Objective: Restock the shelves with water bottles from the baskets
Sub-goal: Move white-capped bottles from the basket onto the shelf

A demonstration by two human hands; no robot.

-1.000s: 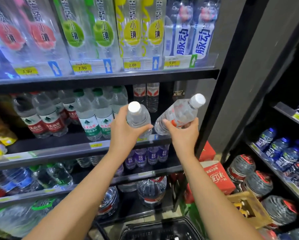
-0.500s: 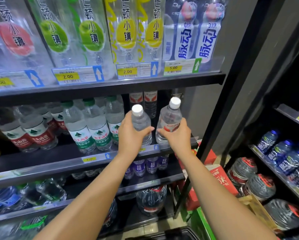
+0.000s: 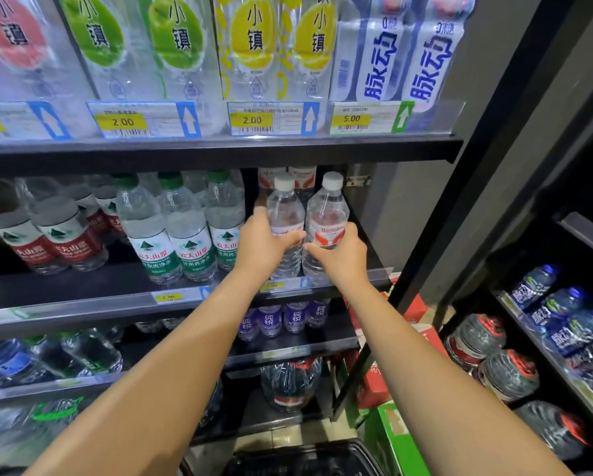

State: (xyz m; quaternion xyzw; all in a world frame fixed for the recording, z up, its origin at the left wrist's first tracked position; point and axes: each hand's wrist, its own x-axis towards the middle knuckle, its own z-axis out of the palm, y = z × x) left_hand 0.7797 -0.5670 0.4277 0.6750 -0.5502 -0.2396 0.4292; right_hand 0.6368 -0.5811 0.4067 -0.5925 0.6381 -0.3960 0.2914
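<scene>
Head view: my left hand (image 3: 263, 247) and right hand (image 3: 341, 257) each curl their fingers (image 3: 351, 232) round a white-capped water bottle (image 3: 285, 209), side by side, standing at the front of the middle shelf (image 3: 82, 288). If I let go too fast, I think one could tip and fall off.

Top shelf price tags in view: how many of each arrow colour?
Blue-arrow tags: 3
Green-arrow tags: 1
Total: 4
</scene>
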